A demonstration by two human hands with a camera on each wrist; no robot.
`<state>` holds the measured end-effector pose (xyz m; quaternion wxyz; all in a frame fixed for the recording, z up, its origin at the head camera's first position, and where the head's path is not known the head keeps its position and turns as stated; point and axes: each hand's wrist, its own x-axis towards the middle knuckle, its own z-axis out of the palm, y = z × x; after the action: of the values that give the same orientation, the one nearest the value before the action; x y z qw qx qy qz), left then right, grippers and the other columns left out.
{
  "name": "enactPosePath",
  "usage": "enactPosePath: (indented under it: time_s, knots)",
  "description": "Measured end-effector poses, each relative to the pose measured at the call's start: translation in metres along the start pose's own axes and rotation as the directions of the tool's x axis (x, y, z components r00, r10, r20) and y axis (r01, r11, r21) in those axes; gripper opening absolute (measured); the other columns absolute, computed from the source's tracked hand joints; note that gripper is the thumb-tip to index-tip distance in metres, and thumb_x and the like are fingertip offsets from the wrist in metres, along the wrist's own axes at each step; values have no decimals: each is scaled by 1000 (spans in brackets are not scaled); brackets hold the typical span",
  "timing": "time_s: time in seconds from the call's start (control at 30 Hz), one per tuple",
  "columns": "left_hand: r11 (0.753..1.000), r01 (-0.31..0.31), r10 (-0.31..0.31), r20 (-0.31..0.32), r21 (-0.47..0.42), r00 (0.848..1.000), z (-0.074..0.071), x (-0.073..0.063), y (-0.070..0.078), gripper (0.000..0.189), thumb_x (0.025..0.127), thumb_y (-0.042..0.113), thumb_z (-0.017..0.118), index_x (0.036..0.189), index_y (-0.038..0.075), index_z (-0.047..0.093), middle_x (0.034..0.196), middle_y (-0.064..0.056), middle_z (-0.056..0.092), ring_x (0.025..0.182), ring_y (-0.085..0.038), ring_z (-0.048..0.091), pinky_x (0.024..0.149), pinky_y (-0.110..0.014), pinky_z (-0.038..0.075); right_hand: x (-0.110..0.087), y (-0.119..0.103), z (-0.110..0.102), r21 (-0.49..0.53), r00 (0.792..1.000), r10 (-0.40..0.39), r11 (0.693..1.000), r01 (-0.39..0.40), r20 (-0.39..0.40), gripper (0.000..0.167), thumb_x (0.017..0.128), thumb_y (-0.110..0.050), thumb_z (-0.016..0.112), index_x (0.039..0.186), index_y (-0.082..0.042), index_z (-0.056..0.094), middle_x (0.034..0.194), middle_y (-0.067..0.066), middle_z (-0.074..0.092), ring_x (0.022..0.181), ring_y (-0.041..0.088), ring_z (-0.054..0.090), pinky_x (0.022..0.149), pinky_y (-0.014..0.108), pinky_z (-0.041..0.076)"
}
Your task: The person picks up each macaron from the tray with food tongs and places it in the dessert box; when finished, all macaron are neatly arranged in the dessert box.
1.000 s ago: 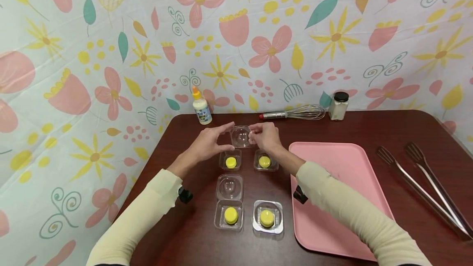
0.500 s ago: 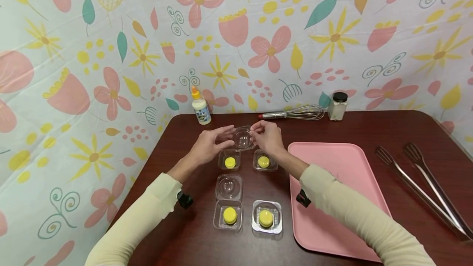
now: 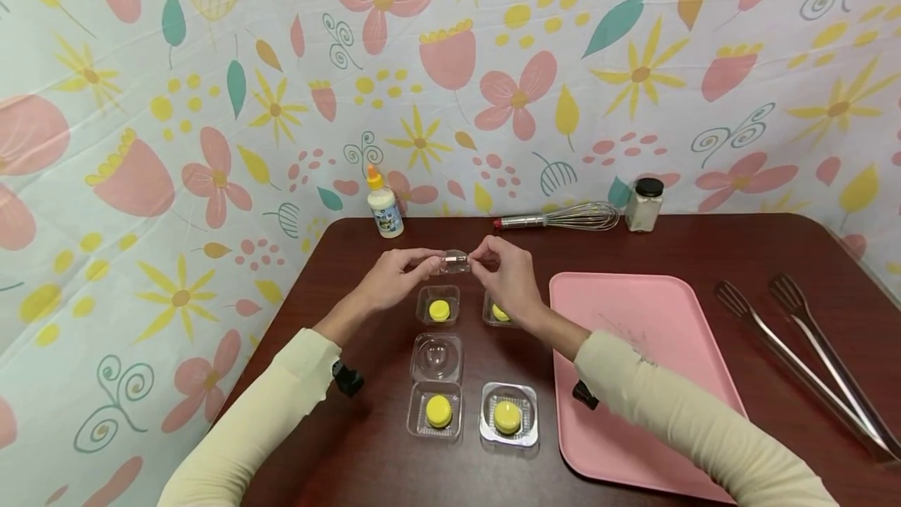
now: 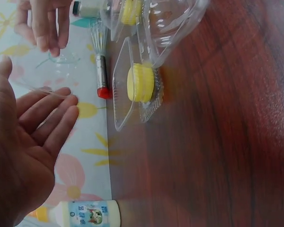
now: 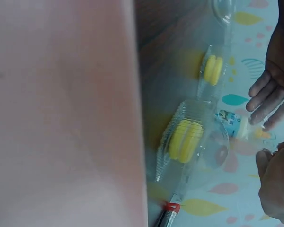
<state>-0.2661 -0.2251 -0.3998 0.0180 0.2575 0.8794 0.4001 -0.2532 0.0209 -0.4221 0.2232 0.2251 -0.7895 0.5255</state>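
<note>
Above the back of the table, both hands hold a clear domed plastic lid (image 3: 455, 261), seen nearly edge-on in the head view. My left hand (image 3: 394, 276) has its left edge between thumb and fingers. At its right edge my right hand (image 3: 508, 276) pinches with thumb and fingertips. Below the left hand stands a clear box (image 3: 425, 305) holding a yellow macaron (image 3: 439, 310). A second macaron (image 3: 499, 313) sits in a box partly hidden by the right hand. Nearer are a box (image 3: 415, 413) with a lid (image 3: 436, 358) behind it, and a lidded box (image 3: 487, 433), each with a macaron.
A pink tray (image 3: 633, 413) lies on the right, with metal tongs (image 3: 809, 358) beyond it. Along the back stand a squeeze bottle (image 3: 385, 210) and a black-capped jar (image 3: 644, 206), with a whisk (image 3: 563, 216) lying between them. A patterned cloth (image 3: 450, 100) hangs behind the table.
The lid has tilted from facing the head camera to nearly edge-on. The left thumb and fingers have drawn closer together at its edge. The boxes have stayed in place.
</note>
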Motion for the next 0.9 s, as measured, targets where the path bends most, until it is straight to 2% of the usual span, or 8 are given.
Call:
enactPosePath:
  time_s: [0.13,0.23,0.33,0.4,0.5,0.63,0.73,0.9]
  knots:
    - [999,35,-35,48,4,998,-3,-1,0,43,108,40,63,140,13,70,127,-2,75,113,-24,72,94,-40,59,-3,0,0,5,997,-76,997,76,-24,15,88,9,78,90,-5,73,94,8,77,92,24,76,82,42,62]
    - [998,57,-54,100,-37,994,-5,-1,-1,44,106,38,66,141,12,68,132,-3,71,115,-19,69,96,-38,58,-6,1,1,42,996,-90,995,90,-17,17,87,12,79,90,-4,74,95,8,76,91,25,75,81,41,63]
    - [994,67,-54,145,-85,988,-6,-1,-2,45,104,30,70,143,8,65,132,-7,70,116,-21,67,97,-40,57,-8,3,1,103,996,-76,992,72,36,18,86,14,79,95,0,73,99,11,75,96,28,75,86,40,63]
    - [993,60,-44,157,-97,987,-6,-1,-4,48,102,25,73,145,6,63,133,-9,70,119,-24,66,102,-47,55,-9,4,1,132,993,-54,990,40,103,23,86,13,81,105,3,73,107,14,74,105,31,75,93,40,61]
    - [997,46,-35,160,-68,986,-6,-1,-6,54,100,23,77,147,5,60,136,-8,68,125,-25,63,108,-50,51,-11,6,0,114,978,-3,993,-21,210,44,87,3,86,127,3,69,126,18,72,120,35,70,98,43,59]
    - [999,31,-26,146,-31,989,-7,-2,-8,62,96,25,81,150,6,57,141,-6,66,128,-24,61,111,-50,49,-12,8,-1,52,944,81,993,-103,320,67,90,-17,88,148,-3,58,145,17,65,132,37,63,92,45,61]
    - [1000,8,-5,128,-24,992,-8,-4,-9,66,93,24,85,151,6,57,142,-6,65,130,-25,60,113,-53,46,-10,9,-1,42,929,108,990,-132,354,70,91,-21,87,151,-3,55,147,17,63,134,38,61,92,48,61]
    - [1000,-22,22,105,4,994,-8,-8,-11,70,89,24,89,150,11,58,145,-4,64,131,-22,60,115,-51,46,-8,12,0,58,923,92,991,-123,375,70,88,-17,90,148,0,58,143,17,66,132,37,63,105,52,54]
